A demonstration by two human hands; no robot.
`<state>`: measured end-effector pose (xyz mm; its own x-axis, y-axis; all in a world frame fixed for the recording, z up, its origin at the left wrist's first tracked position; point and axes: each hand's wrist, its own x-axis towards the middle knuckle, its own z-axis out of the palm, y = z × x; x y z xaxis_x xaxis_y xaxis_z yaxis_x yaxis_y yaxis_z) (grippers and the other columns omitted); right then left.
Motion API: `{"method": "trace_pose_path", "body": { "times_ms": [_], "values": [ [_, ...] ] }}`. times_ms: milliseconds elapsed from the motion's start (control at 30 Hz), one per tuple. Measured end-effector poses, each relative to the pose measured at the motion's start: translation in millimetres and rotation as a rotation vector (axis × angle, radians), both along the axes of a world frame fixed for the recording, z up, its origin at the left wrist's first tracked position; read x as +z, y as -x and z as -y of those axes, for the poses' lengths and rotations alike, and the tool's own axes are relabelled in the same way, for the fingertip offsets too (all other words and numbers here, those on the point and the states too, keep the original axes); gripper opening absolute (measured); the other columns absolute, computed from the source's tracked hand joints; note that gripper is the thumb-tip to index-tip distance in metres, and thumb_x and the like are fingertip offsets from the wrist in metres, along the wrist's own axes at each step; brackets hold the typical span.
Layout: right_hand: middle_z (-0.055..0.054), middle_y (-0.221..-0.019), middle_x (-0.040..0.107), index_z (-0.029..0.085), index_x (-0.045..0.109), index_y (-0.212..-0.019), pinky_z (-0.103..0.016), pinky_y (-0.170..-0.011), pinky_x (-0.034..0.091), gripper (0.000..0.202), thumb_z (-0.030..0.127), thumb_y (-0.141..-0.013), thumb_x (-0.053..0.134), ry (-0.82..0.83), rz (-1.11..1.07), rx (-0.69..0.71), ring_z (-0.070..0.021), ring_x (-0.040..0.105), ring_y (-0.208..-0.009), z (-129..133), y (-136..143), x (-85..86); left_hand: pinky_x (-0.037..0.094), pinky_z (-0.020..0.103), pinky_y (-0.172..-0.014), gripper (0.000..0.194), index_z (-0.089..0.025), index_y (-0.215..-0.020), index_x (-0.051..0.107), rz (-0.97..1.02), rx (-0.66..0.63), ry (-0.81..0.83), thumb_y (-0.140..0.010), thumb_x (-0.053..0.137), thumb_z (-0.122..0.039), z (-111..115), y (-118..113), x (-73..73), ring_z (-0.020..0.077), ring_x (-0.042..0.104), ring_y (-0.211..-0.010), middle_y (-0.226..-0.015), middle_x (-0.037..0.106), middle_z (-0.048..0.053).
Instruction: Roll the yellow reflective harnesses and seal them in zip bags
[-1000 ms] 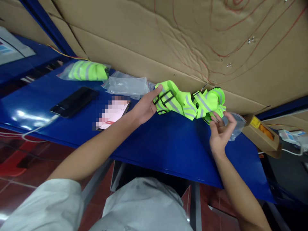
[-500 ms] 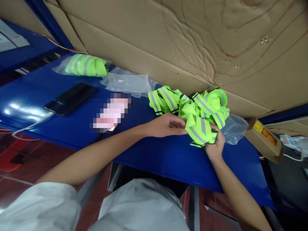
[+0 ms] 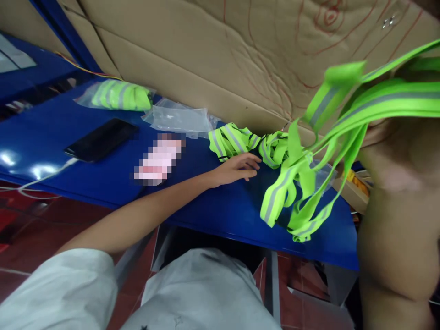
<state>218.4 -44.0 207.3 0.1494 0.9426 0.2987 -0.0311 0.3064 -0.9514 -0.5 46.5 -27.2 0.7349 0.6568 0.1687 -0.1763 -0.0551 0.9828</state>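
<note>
My right hand (image 3: 388,146) is raised close to the camera at the right. It grips a tangle of neon-yellow reflective straps (image 3: 385,106) with grey stripes; the fingers are partly covered by the bands. Loose ends of these straps dangle over the blue table. My left hand (image 3: 237,168) hovers over the table with fingers apart and holds nothing. Just beyond it lies another bundle of reflective straps (image 3: 232,140), against the cardboard wall.
Left of the bundle are flat clear plastic bags (image 3: 180,119) and a bagged reflective item (image 3: 122,95). A black phone (image 3: 101,140) with a white cable and a pixelated object (image 3: 160,160) lie nearer. A cardboard box (image 3: 354,195) stands at the table's right side.
My right hand has lifted a strap tangle from the table up and to the right, and its bands now hang loose. My left hand has come away from the straps, slightly leftward.
</note>
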Motion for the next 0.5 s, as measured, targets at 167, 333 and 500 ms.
{"method": "trace_pose_path", "body": {
  "times_ms": [167,333,500],
  "values": [
    [-0.003,-0.105,0.073,0.024,0.070,-0.091,-0.043,-0.097,0.059,0.005,0.029,-0.091,0.068,-0.003,0.179,0.048,-0.0219,0.071,-0.107,-14,-5,-29.2,0.057,0.034,-0.092,0.058,-0.027,-0.133,0.064,0.118,-0.321,0.379,-0.084,0.084,-0.054,3,11,16.2,0.0233,0.070,-0.115,-0.133,0.070,0.009],
    [-0.004,-0.135,0.068,0.028,0.069,-0.119,-0.037,-0.095,0.060,0.028,0.037,-0.092,0.070,0.172,0.219,0.050,-0.0169,0.070,-0.106,-27,-42,-85.3,0.054,0.031,-0.070,0.057,-0.017,-0.097,0.072,0.098,-0.474,0.521,-0.085,0.075,-0.072,-1,16,16.8,0.0206,0.072,-0.080,-0.092,0.076,0.008],
    [-0.006,-0.169,0.038,0.039,0.043,-0.155,-0.045,-0.113,0.057,0.077,0.038,-0.088,0.082,0.196,0.495,0.102,-0.0225,0.066,-0.131,-12,-37,-136.5,0.055,0.030,-0.084,0.048,-0.019,-0.113,0.076,0.164,-0.143,0.474,-0.078,0.092,-0.047,-5,12,14.0,0.0217,0.072,-0.105,-0.120,0.077,0.009]
  ]
}}
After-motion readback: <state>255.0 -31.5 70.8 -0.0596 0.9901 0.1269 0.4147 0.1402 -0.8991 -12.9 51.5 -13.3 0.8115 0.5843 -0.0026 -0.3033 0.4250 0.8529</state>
